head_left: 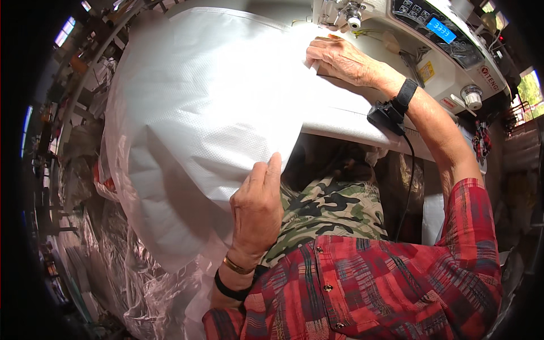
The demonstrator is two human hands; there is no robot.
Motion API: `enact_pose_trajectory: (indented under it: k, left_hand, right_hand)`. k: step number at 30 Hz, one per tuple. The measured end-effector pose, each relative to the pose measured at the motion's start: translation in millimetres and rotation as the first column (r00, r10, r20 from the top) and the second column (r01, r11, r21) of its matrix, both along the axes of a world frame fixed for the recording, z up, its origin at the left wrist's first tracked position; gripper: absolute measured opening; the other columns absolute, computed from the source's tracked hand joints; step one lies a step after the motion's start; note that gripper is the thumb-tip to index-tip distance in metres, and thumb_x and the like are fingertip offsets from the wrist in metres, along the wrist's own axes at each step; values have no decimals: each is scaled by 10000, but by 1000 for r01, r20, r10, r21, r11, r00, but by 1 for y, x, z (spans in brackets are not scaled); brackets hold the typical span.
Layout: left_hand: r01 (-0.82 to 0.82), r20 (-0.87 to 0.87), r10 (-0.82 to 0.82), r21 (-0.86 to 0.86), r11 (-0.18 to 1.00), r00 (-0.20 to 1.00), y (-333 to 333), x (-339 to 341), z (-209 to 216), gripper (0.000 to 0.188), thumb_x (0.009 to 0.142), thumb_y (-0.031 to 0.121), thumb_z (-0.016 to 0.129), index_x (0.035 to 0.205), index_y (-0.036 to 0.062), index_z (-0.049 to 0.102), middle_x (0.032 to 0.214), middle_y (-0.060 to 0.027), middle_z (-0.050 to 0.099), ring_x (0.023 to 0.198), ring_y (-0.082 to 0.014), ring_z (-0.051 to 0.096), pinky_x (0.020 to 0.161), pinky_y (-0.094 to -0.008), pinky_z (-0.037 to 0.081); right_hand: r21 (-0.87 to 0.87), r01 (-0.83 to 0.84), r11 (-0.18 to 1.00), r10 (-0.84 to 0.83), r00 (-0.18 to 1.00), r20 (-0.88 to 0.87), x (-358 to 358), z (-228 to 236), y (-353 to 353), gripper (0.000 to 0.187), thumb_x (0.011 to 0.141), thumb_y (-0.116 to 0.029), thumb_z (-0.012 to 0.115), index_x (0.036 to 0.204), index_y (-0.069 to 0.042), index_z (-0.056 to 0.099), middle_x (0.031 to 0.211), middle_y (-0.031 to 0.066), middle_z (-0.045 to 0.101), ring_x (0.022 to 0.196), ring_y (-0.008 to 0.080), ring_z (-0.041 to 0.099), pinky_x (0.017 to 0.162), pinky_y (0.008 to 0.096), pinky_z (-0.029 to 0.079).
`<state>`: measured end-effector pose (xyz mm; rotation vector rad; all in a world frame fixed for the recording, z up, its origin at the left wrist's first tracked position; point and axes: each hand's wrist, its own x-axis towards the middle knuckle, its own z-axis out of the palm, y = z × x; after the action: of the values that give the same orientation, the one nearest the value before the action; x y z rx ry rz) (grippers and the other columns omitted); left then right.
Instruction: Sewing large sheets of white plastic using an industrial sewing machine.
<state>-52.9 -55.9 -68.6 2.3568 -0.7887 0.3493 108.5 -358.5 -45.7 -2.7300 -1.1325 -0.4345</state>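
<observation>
- White sheet (pixel 215 102) hangs past the worktop's (pixel 354 126) front edge.
- Right hand (pixel 343 59) pinches its right edge.
- Left hand (pixel 258 209) touches its near edge; can't tell if pinching.

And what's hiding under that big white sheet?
Past the lower left edge of the white sheet, crumpled clear plastic shows. Past its right edge is a white tabletop. Whatever lies under its middle is covered.

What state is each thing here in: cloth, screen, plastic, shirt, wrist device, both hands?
White cloth: spread, creased
Screen: lit blue
Clear plastic: crumpled
Plaid shirt: buttoned in front
Black wrist device: strapped on, cable attached
Left hand: touching cloth's near edge
Right hand: fingers bent, at cloth's edge
</observation>
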Motion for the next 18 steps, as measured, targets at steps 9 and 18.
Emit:
enact_pose_trajectory:
  k: [9, 18]
  left_hand:
    - [291, -155, -314, -156, 944, 937, -28, 6, -6, 332, 782, 2, 602, 1113, 7, 581, 821, -163, 586, 740, -361, 606, 633, -433, 467]
    - [318, -78, -316, 5, 948, 945, -35, 2, -27, 348, 773, -11, 605, 1121, -7, 580, 876, -162, 596, 725, -357, 619, 624, -420, 490]
  right_hand:
    - [-264, 131, 955, -92, 984, 153, -7, 11, 20, 30, 888, -73, 510, 916, -61, 510, 816, 85, 518, 869, 252, 581, 819, 361, 488]
    - [133, 557, 820, -563, 826, 12, -42, -24, 27, 385, 848, -240, 659, 1074, 29, 502, 1060, 204, 549, 1000, 375, 547, 888, 445, 434]
